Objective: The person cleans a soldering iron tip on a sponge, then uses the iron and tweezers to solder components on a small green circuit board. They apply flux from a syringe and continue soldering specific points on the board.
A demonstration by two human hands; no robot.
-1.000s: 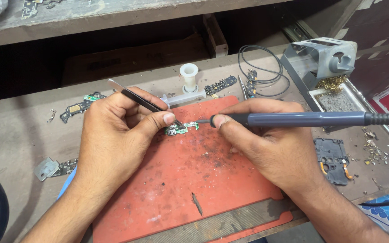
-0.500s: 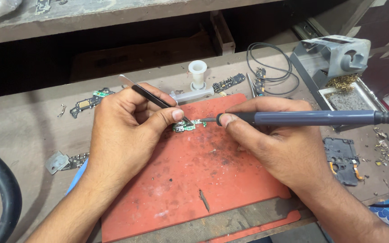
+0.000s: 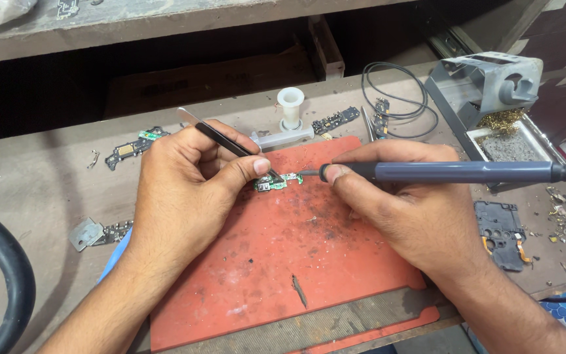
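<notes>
In the head view, a small green circuit board (image 3: 278, 181) lies flat near the top edge of a red mat (image 3: 283, 262), a thin strip with tiny metal parts and a silvery socket at its left end. The mat is matte rubber, speckled with dark burn marks and grit, and it rests on a worn grey workbench (image 3: 47, 190). The left hand (image 3: 185, 190) is closed around black tweezers (image 3: 227, 139), slim and pointed, whose tips press on the board's left end just past the thumb. The right hand (image 3: 401, 210) is clamped on a soldering iron (image 3: 453, 172) with a smooth blue-grey handle; its thin metal tip touches the board's right end. The board sits between the 2 hands, right at their fingertips. Behind it stands a white plastic spool (image 3: 291, 105). To the right are a grey metal iron stand (image 3: 486, 85) with brass wool, a coiled black cable (image 3: 394, 98) and a dark plastic frame (image 3: 502, 233).
</notes>
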